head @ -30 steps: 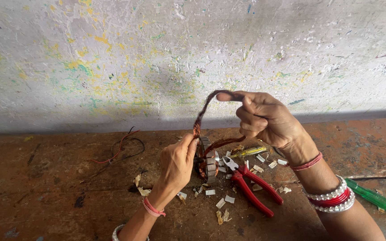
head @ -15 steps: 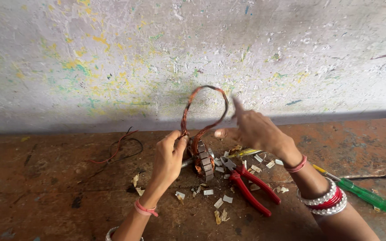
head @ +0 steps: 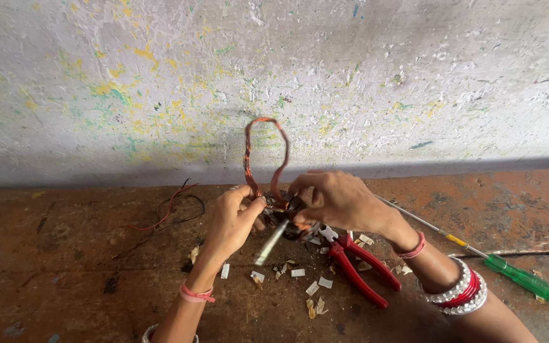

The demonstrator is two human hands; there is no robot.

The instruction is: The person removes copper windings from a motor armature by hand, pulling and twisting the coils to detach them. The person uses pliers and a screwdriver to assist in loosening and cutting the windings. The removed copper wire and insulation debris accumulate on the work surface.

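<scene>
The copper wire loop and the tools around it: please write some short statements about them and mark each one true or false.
1. Both hands, the left hand and the right hand, are at the base of the copper wire loop. True.
2. The wire loop lies flat on the floor. False: it stands up above the hands, in front of the paint-spattered wall.
3. The red-handled pliers lie on the brown floor, held by no hand. True.
4. The green-handled screwdriver is in the left hand. False: it lies on the floor to the right, beyond the right forearm.
5. Small pale scraps are scattered below the hands. True.
</scene>
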